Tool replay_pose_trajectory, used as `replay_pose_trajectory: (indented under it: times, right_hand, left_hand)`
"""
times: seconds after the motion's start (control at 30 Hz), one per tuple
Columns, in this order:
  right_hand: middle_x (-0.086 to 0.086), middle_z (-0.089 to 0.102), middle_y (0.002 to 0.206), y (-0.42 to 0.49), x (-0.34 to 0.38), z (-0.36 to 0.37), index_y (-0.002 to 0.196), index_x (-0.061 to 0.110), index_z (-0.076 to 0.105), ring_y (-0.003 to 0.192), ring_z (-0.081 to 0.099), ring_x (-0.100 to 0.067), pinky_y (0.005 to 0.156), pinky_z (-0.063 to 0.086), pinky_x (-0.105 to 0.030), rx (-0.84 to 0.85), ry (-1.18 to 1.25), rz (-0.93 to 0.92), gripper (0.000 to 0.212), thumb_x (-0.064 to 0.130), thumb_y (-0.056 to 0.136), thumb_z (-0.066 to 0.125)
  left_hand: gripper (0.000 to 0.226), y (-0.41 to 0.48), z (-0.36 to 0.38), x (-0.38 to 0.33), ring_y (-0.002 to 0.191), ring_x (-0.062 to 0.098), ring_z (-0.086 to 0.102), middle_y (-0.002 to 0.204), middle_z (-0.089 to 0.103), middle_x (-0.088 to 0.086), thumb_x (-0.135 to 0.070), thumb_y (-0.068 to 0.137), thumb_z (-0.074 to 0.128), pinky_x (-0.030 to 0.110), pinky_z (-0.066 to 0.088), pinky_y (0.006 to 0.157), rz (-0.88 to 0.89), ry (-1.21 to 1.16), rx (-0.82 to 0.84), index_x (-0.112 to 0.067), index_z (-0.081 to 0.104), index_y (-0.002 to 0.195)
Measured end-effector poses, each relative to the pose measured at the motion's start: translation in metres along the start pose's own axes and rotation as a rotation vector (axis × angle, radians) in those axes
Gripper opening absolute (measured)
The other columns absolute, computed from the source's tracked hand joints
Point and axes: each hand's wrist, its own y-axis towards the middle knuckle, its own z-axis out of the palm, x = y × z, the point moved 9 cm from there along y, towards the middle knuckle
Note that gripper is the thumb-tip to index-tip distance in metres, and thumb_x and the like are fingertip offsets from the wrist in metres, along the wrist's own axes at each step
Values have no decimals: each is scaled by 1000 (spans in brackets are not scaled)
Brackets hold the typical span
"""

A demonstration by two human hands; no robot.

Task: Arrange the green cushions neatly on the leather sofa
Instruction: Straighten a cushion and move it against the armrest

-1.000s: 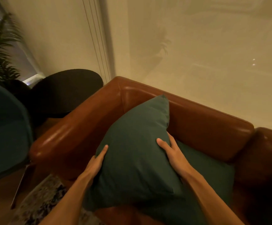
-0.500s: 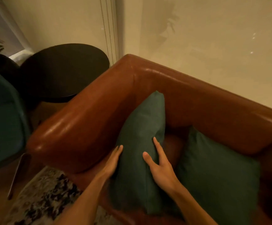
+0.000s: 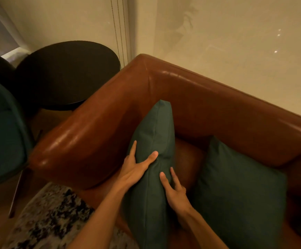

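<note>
The dark green square fabric cushion (image 3: 151,159) stands on edge on the seat of the brown leather sofa (image 3: 218,108), near the rounded left armrest (image 3: 85,139) and seemingly leaning toward it. Whether it touches the armrest cannot be determined. The left hand (image 3: 137,168) wraps the upper seam, with the thumb on the near face and the fingers (image 3: 133,147) extended flat along the far face. The right hand (image 3: 174,191) presses the right face with its fingers (image 3: 173,174) spread and not pinching. A 2nd green square cushion (image 3: 239,191) leans against the backrest, well apart to the right.

Failure risks:

1. Tipping. The cushion balances on 1 narrow edge. If either hand releases before the cushion rests on the armrest or backrest, it is likely to flop flat onto the seat.
2. Sliding. The leather looks smooth and glossy, so the lower edge may slip forward off the seat toward the patterned rug (image 3: 52,218).
3. Deformation. Uneven thumb pressure at the seam may leave a dent and an untidy shape.
</note>
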Motion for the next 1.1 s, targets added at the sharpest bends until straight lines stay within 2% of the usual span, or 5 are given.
replay_pose_trajectory:
  times: [0.1, 0.47, 0.63, 0.9, 1.1]
  right_hand:
    - [1, 25, 160, -4, 12, 17, 146, 60, 16, 140, 38, -24, 116, 33, -47, 52, 127, -50, 114, 96, 44, 55]
    - [12, 13, 163, -8, 92, 59, 154, 45, 11, 151, 6, -12, 122, 10, -36, 86, 159, -287, 62, 58, 97, 34]
    - [16, -2, 164, -2, 138, 75, 149, 53, 8, 149, -17, -4, 122, -6, -50, 111, 107, -371, 51, 51, 102, 27]
    - [3, 12, 165, 21, 135, 92, 148, 44, 33, 150, 8, -5, 118, 9, -26, 220, 82, -365, 49, 42, 100, 45]
    - [1, 18, 163, 25, 124, 88, 145, 45, 40, 150, 11, -6, 117, 12, -23, 248, 60, -367, 54, 48, 94, 55]
  left_hand:
    - [128, 4, -3, -5, 133, 17, 49, 149, 46, -10, -88, 42, 71, 44, 38, 113, -37, 23, 11, -52, 13, 150]
    - [78, 29, -34, -42, 122, 7, 59, 130, 63, -18, -78, 53, 75, 40, 40, 111, 55, 43, 154, -64, 50, 124]
    - [65, 31, -50, -82, 118, 7, 62, 128, 67, -10, -40, 72, 68, 31, 44, 106, 191, -99, 203, -34, 56, 136]
    - [60, 71, -92, -67, 136, 12, 44, 148, 48, -11, -62, 88, 43, 37, 29, 118, 128, 220, 24, -43, 41, 145]
    - [50, 66, -98, -73, 136, 27, 44, 149, 48, 6, -45, 102, 35, 36, 32, 111, 143, 440, -166, -26, 41, 148]
